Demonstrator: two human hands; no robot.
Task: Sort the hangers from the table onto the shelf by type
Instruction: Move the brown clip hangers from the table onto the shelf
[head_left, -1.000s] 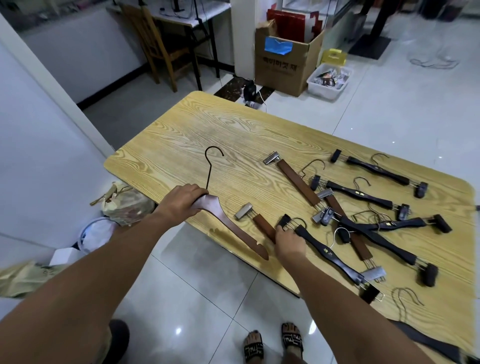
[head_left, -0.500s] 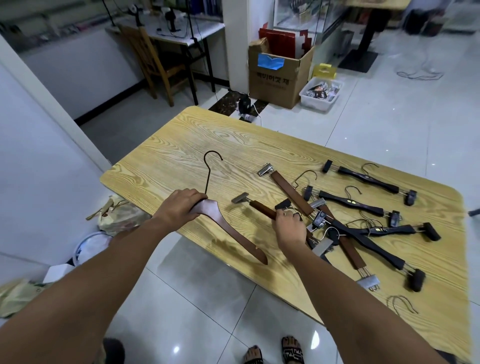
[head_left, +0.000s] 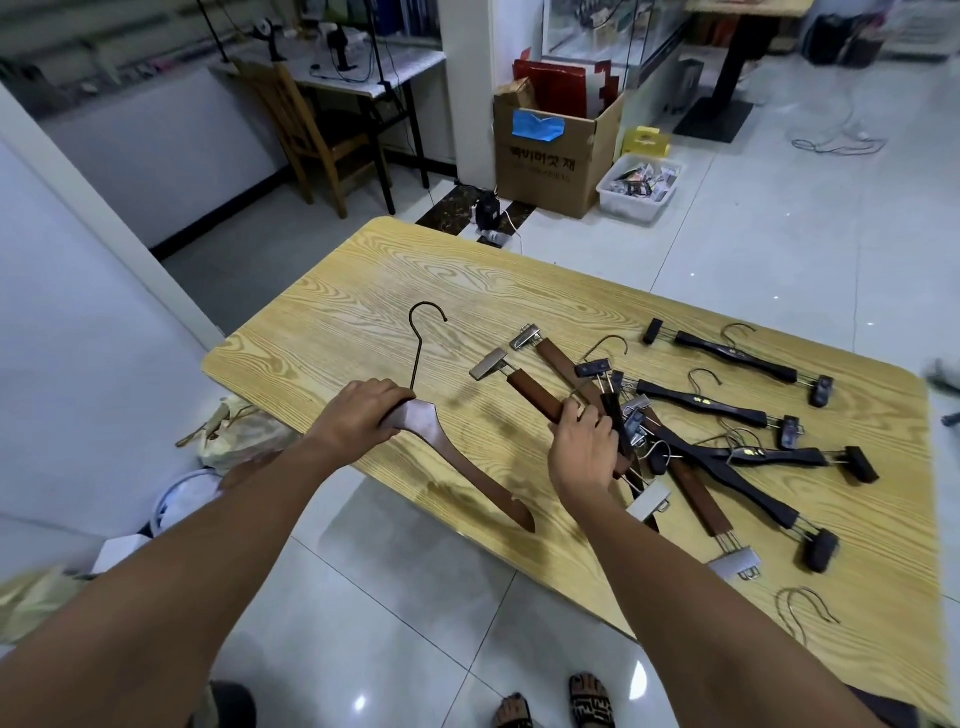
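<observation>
The brown clip hanger (head_left: 535, 395) has lifted off the pile (head_left: 748, 457) since the earlier frame, the right hand (head_left: 584, 449) with its fingers wrapped round the bar (a black one (head_left: 613, 415) seems caught in the same grip). The left hand (head_left: 358, 415) grips the coat hanger (head_left: 467, 467) at its neck, at the tabletop's (head_left: 389, 291) near edge. Shake tangled hooks loose first, keeping types apart.

The surface (head_left: 363, 291) shows pale, matt wood grain; the coat hanger (head_left: 457, 467) is smooth brown wood with a dark metal hook (head_left: 418, 343); the floor (head_left: 779, 218) is glossy tile.
</observation>
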